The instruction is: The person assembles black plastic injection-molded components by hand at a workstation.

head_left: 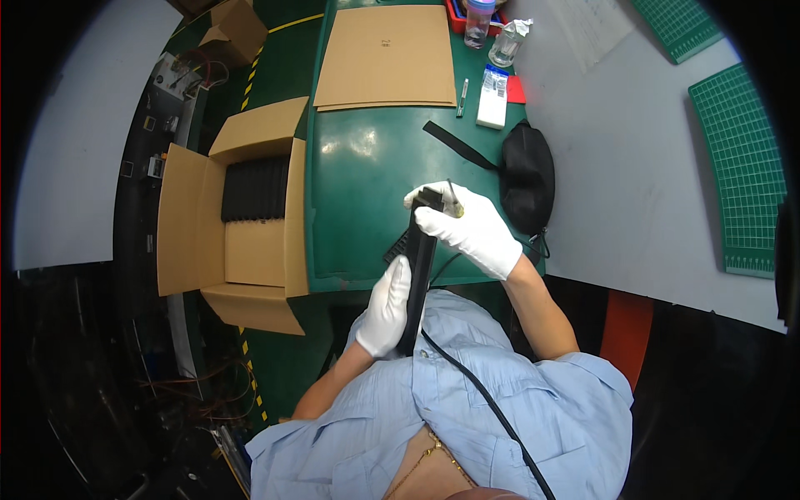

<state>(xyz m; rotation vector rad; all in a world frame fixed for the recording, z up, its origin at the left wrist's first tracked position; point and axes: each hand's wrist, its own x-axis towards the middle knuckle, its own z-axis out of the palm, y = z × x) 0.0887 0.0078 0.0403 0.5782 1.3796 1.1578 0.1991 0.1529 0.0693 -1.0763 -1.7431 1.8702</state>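
Both hands wear white gloves and hold a long, narrow black bar [421,262], which stands tilted in front of my chest. My left hand [387,310] is closed along its lower half. Up at the far end, my right hand [473,232] grips the bar between thumb and fingers. A thin dark strand [452,193] shows by the right fingers, too small to name. Just left of the bar, a ridged black piece [396,247] is partly hidden behind it. The kind of device the bar is does not show.
An open cardboard box [296,217] with several black pieces [254,190] stands left of the green table [358,183]. Flat cardboard [383,58], a marker [462,97], a white pack [492,102], a jar [506,50] and a bottle [477,25] lie farther back. A black pouch [527,179] sits right.
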